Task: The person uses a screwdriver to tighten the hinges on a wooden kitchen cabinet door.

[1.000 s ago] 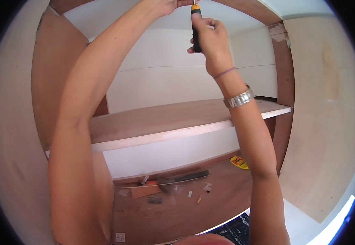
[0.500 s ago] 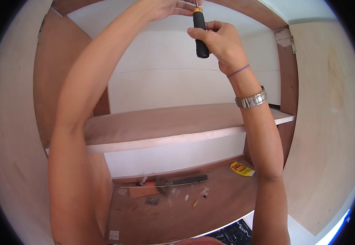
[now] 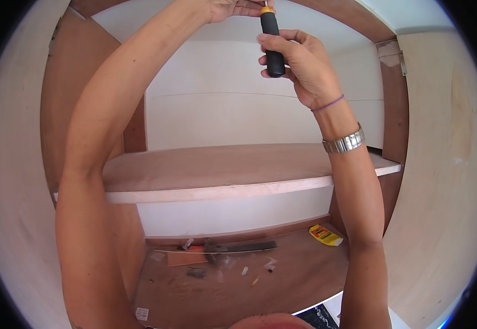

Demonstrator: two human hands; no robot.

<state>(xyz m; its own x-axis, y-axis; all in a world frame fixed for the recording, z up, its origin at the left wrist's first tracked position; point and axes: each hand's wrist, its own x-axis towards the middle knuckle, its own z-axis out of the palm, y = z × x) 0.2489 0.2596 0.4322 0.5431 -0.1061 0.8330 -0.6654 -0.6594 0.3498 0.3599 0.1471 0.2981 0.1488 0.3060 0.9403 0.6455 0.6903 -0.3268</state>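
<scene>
My right hand [image 3: 304, 60] grips a screwdriver [image 3: 272, 44] by its black and orange handle, its metal shaft pointing up out of the picture. At the top edge my left hand [image 3: 238, 8] has its fingers curled beside the shaft; what they hold there is cut off and cannot be made out. Both arms reach up inside an open wooden cabinet, above a brown shelf [image 3: 216, 164] with a pale front edge.
The lower shelf [image 3: 205, 301] carries a yellow packet [image 3: 324, 236], a long dark tool [image 3: 249, 247], an orange piece [image 3: 181, 257], plastic bits and several small items. A pale door panel [image 3: 436, 164] with a hinge stands at the right, another pale panel [image 3: 13, 164] at the left.
The screwdriver and my right hand have shifted slightly right. My right thumb now lies across the handle lower than a second ago. The cabinet sits slightly differently in the view.
</scene>
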